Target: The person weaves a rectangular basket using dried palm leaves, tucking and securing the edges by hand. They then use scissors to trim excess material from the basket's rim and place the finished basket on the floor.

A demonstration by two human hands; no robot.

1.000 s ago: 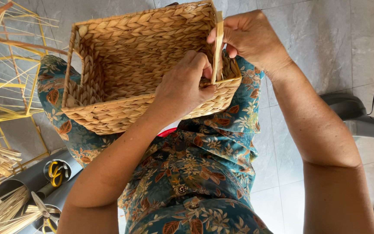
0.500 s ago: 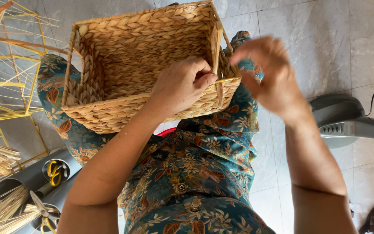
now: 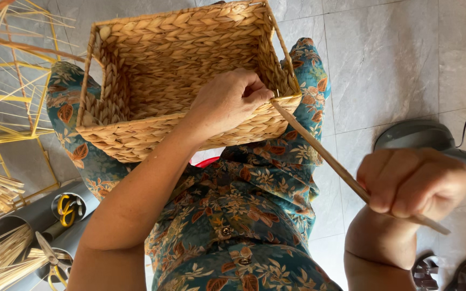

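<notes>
Woven basket sits on the lap. Left hand pinches the basket's near rim corner, grip closed on it. Right hand, clenched, grasps a long fibre strand running taut from that corner.

one woven basket, one strand, two hands, two scissors, one fan

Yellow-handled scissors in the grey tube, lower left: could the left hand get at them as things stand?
Probably yes: the scissors stand uncovered, but the left hand now pinches the woven straw basket's rim.
</notes>
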